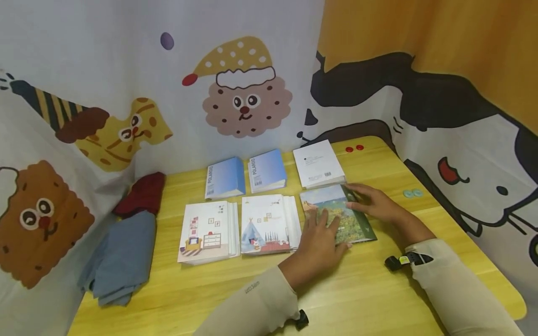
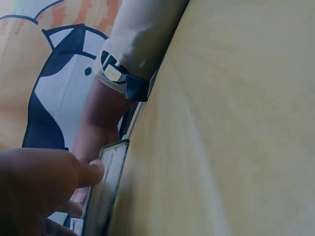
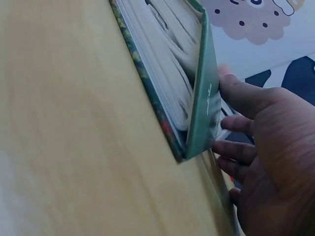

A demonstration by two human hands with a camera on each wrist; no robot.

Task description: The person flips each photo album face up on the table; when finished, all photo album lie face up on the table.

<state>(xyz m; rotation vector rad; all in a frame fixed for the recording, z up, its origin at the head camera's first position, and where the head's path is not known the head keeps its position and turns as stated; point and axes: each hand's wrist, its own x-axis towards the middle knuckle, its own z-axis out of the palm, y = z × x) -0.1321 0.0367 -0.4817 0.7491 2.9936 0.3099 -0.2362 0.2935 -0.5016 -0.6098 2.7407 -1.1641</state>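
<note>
A photo album (image 1: 336, 212) with a landscape cover and dark green spine lies flat at the front right of the group. My left hand (image 1: 319, 240) rests on its cover with fingers spread; in the left wrist view the thumb touches the edge of the album (image 2: 106, 182). At the spine side is my right hand (image 1: 376, 203), its thumb and fingers touching the album. The right wrist view shows the right hand (image 3: 275, 142) against the green spine, with the white pages of the album (image 3: 165, 73) loosely fanned at one end.
Two white illustrated albums (image 1: 208, 233) (image 1: 265, 228) lie left of the green one. Behind are two blue albums (image 1: 224, 177) (image 1: 267, 170) and a white one (image 1: 318, 163). Folded grey-blue cloth (image 1: 123, 256) and dark red cloth (image 1: 140, 193) sit at the yellow table's (image 1: 168, 298) left edge.
</note>
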